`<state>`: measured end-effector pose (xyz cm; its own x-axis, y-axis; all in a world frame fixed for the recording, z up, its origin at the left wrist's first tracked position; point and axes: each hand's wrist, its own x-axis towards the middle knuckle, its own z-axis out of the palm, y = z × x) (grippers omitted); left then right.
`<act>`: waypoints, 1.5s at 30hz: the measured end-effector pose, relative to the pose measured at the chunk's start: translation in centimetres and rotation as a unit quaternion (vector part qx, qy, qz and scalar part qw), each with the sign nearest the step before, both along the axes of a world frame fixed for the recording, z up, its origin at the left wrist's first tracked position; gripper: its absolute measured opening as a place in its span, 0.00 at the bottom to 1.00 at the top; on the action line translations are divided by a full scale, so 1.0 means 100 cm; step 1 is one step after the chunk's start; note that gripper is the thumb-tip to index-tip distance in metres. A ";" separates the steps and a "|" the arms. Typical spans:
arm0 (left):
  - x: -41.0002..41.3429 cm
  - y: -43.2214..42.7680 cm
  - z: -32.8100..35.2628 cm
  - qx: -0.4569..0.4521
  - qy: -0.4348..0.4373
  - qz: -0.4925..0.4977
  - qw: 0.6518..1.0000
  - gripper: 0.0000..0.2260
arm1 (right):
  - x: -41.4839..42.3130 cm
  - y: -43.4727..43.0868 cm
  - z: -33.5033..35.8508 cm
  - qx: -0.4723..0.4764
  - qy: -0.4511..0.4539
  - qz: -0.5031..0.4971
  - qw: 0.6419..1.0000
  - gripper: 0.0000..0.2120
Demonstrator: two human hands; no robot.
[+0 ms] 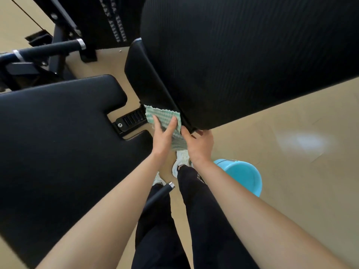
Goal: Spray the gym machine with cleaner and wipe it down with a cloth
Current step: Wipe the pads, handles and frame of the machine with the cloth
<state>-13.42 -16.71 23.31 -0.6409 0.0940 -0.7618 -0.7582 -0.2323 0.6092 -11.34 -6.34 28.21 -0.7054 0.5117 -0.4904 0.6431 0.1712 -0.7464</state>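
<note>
Wiping was the step in hand, judging by the layout: the cloth, green and white, lay flat against the lower edge of the black pad, near its bottom corner. The left grip pressed it there with fingers straight and spread. The right grip sat just beside it, fingers curled round the pad's bottom corner and thumb touching the cloth's edge. No spray bottle showed, so spraying here was probably done already, though that could not be confirmed. The next move likely called for a firm sweep along the pad's edge, then up over its ribbed face, with the right grip steadying the pad; the wide seat to the left would still need its turn. The pad's textured surface would probably hold grime in its grooves, while the seat looked smooth. Below, a pale tan floor carried a soft glare, a blue bucket stood near the person's feet, and a dark bar crossed between the legs.
</note>
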 end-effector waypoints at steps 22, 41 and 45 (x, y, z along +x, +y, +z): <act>-0.089 -0.024 -0.036 -0.042 0.027 0.061 0.997 0.54 | 0.002 0.011 -0.019 0.057 -0.023 0.030 0.998 0.22; -0.168 -0.043 -0.015 -0.114 0.050 0.061 0.990 0.58 | 0.003 0.013 -0.017 0.064 0.006 0.065 0.996 0.18; -0.145 -0.028 -0.007 -0.137 0.125 0.031 0.982 0.51 | 0.002 0.013 -0.013 0.041 0.004 0.046 0.998 0.17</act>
<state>-27.97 -19.55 22.62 -0.8095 -0.1384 -0.5705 -0.5660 -0.0740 0.8211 -11.13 -5.01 26.89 -0.7543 0.4830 -0.4447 0.6166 0.2887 -0.7324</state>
